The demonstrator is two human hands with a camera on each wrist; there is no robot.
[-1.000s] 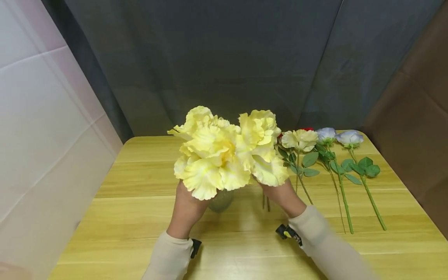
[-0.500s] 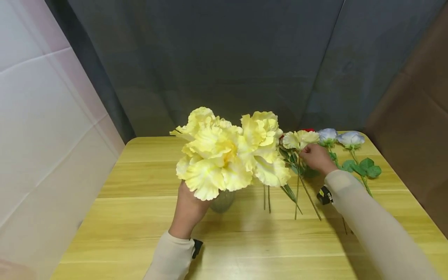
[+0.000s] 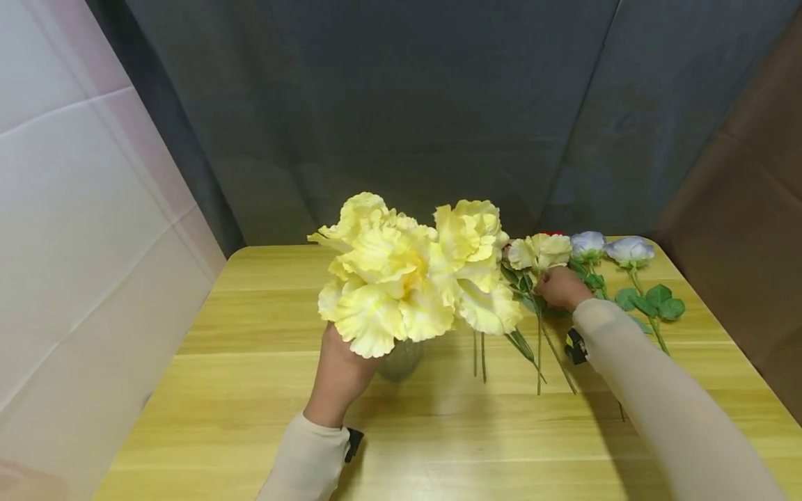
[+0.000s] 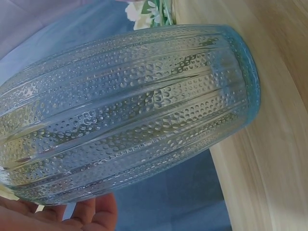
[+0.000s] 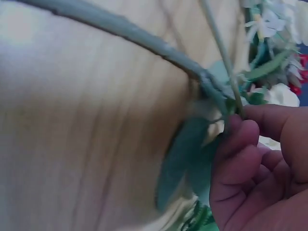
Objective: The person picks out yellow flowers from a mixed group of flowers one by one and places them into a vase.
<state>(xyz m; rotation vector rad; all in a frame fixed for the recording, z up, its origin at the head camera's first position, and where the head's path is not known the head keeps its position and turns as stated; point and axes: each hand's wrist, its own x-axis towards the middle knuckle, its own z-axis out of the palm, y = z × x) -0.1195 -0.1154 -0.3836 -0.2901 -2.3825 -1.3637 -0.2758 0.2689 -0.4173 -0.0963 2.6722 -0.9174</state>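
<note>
Pale yellow ruffled flower with fabric-like petals (image 3: 554, 249), on a long thin green stem (image 3: 539, 362), is what my right hand (image 3: 562, 287) has hold of: thumb and fingertip meet on the stem just below the bloom, with no gap showing. It is to the right of the clear ribbed glass vase (image 4: 125, 115) and farther from me than that vase. From my fingertips the bloom is just beyond, away from me, while the stem runs back almost straight toward me, so the pinch sits near the top of the long axis. Whether any of it touches the wooden table (image 3: 263, 403), I cannot tell. My right hand is plainly the nearer one; my left hand (image 3: 344, 374) is at the vase, fingers curled against the glass near the mouth, thumb out of sight, beneath the large bright yellow ruffled blooms (image 3: 376, 306) above the vase. Compared with a second ago, when both hands are beneath those blooms, the right is now well apart from the vase; since half a second ago the stem's lower end has swung slightly farther rightward from the vase.
</note>
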